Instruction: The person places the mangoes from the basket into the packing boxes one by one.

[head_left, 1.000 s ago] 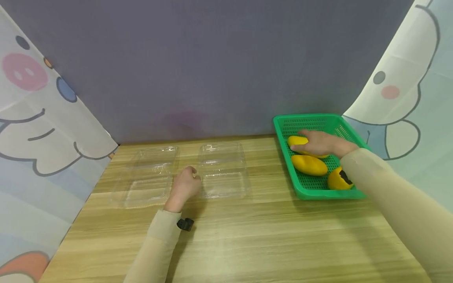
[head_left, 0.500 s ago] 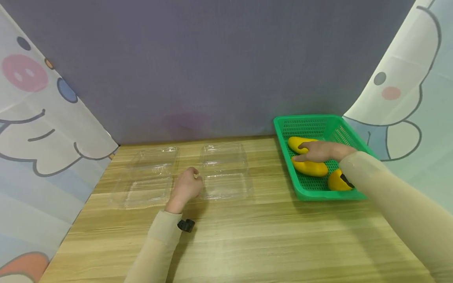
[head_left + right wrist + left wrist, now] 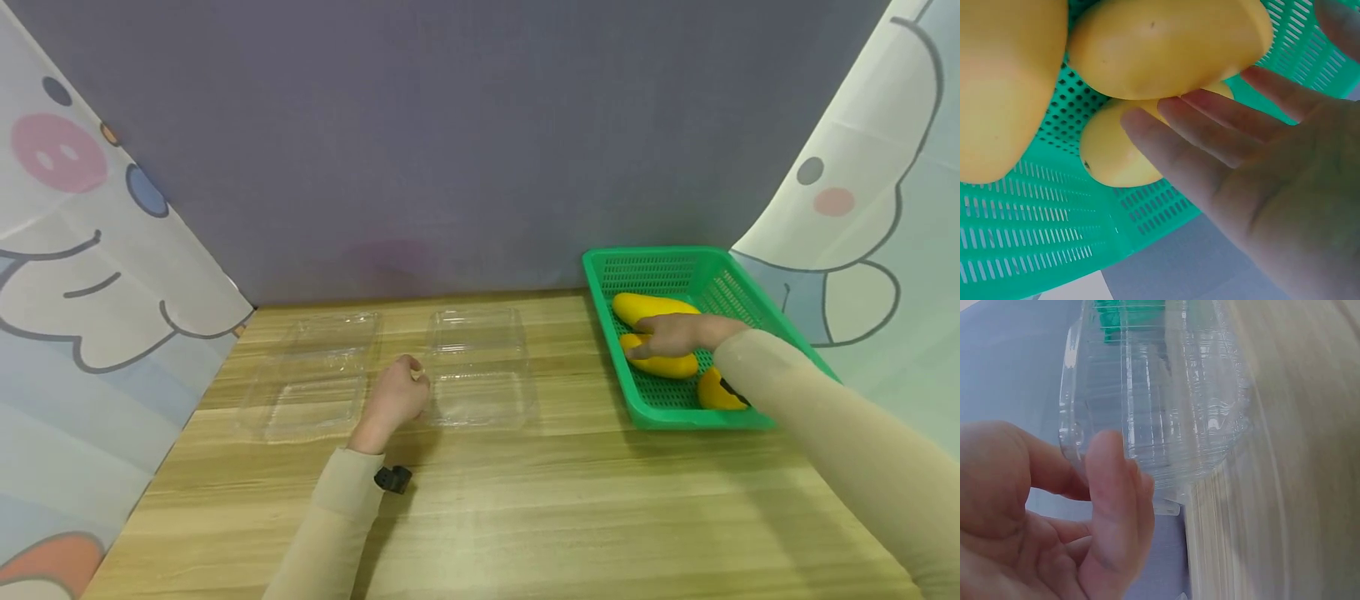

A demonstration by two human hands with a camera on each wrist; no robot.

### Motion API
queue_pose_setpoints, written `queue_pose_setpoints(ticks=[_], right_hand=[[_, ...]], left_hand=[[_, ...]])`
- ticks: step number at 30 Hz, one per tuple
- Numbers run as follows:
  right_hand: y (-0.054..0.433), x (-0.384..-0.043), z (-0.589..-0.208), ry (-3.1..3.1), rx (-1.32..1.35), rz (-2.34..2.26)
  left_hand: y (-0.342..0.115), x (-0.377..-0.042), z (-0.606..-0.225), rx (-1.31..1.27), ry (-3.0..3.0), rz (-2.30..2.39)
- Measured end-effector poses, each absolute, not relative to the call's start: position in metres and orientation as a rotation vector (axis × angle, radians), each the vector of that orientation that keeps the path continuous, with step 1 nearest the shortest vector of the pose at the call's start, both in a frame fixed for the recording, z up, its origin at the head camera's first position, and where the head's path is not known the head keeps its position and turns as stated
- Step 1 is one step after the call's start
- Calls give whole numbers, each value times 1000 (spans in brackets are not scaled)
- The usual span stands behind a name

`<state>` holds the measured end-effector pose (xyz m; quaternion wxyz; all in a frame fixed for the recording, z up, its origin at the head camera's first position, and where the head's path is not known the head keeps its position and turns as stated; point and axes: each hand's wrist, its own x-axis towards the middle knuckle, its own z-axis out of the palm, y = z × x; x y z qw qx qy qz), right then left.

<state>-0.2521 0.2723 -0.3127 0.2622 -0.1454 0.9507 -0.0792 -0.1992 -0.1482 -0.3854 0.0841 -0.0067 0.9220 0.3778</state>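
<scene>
My left hand (image 3: 392, 402) is at the near-left side of the right clear plastic clamshell box (image 3: 480, 396), its thumb and fingers curled at the rim. In the left wrist view, the fingers (image 3: 1109, 506) overlap the edge of that box. Over in the green basket (image 3: 634, 408), my right hand (image 3: 678, 333) reaches across the middle mango (image 3: 662, 365). The right wrist view shows its fingers (image 3: 1191, 156) nearly straight, tips at the mango's side, with the thumb held apart. A back mango (image 3: 652, 308) and a front mango (image 3: 718, 392), partly covered by the sleeve, lie beside it.
Another clear clamshell box (image 3: 315, 400) lies on the left of the wooden table (image 3: 510, 508). A grey panel (image 3: 480, 150) stands behind the table, and cartoon-printed cloths (image 3: 67, 275) hang at both sides.
My right hand has let go of the back mango and moved toward me, over the middle one. The left hand has stayed at the box's rim.
</scene>
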Motion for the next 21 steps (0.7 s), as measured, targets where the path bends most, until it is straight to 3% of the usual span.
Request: queue_pose_setpoints(ticks=[21], right_hand=[[275,-258,-328,2537,-432,-265]], left_hand=[[-146,-200,-386,-12,2766,1143]])
